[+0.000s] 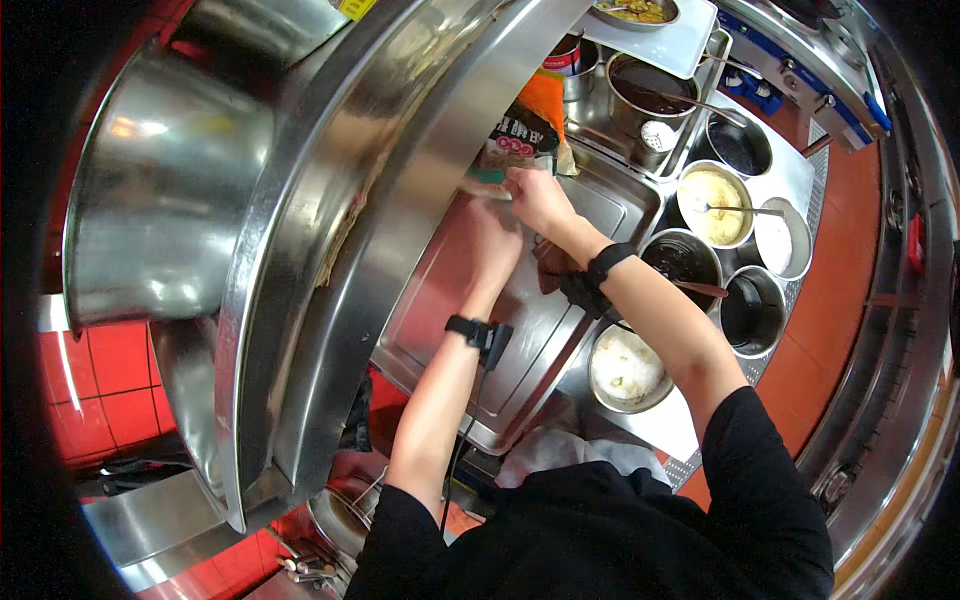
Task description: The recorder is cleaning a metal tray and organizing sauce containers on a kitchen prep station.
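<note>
Both of my hands meet over the far end of a stainless steel tray cover (480, 330), just right of a steel shelf edge. My right hand (536, 199) has its fingers curled at a small pale item near the bottom of a printed plastic bag (525, 135), black and orange. Beside it, my left hand (491, 240) is blurred, with its fingers around the same pale item, whose kind I cannot tell. A dark brown cloth or pouch (553, 266) lies beneath my right wrist.
Steel pots of dark sauce (649, 86), a bowl of yellow paste (714, 206) with a spoon and a bowl of white granules (628, 367) stand on the right. A metal shelf (420, 187) overhangs the left side, with a large steel pot (172, 187) beyond it.
</note>
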